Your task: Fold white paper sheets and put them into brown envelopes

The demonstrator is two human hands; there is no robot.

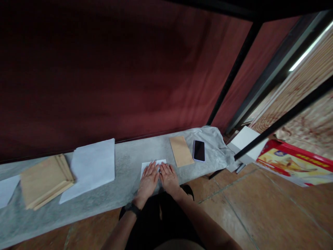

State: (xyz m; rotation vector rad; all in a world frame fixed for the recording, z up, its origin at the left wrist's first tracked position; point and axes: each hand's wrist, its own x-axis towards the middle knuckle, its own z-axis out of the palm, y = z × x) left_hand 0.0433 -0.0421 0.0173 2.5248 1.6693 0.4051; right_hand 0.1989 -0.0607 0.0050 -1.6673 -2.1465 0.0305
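A small piece of white paper (144,166), apparently folded, lies on the grey cloth-covered table before me. My left hand (149,178) rests flat on it, fingers stretched out and pointing away from me. Beside it my right hand (168,176) presses flat on the same paper, its fingers also extended. The two hands nearly meet at the fingertips and hide most of the paper. Just right of them lies a flat brown envelope (181,151), with a dark-screened phone (199,150) beyond it.
Left of my hands are white sheets (95,165) and a stack of brown envelopes (47,180). Another white sheet (7,189) lies at the far left. A black metal post (234,73) rises at the table's right end. A red and yellow box (293,163) stands on the right.
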